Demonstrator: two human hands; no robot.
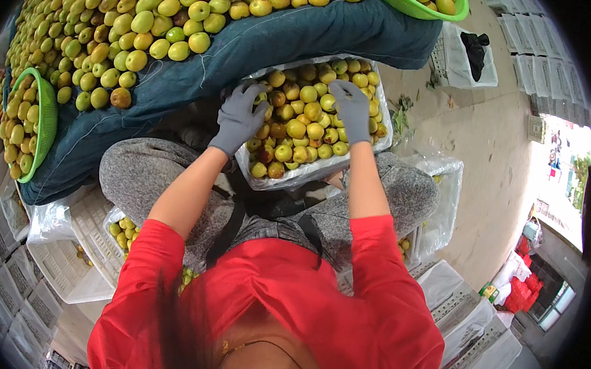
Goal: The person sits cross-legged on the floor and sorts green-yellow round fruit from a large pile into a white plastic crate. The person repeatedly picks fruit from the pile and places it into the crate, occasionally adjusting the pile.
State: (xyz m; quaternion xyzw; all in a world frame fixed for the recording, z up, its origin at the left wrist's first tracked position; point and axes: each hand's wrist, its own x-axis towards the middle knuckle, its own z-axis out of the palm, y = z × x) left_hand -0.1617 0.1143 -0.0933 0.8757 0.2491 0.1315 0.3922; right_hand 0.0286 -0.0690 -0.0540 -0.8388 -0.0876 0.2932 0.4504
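Note:
A white plastic crate lined with clear film stands between my knees, filled with yellow-green fruits that look like jujubes, some with brown patches. My left hand, in a grey glove, is over the crate's left side. Its thumb and fingers curve around a fruit at that edge; whether they grip it is unclear. Over the right half of the crate is my right hand, also gloved in grey, its fingers bent down among the fruits. The fingertips are partly hidden, so a hold cannot be made out.
A large heap of the same fruits lies ahead on dark blue-green cloth with a raised edge. Green baskets of fruit stand at its left and right. Lined crates flank my legs. Stacked crates line the far right.

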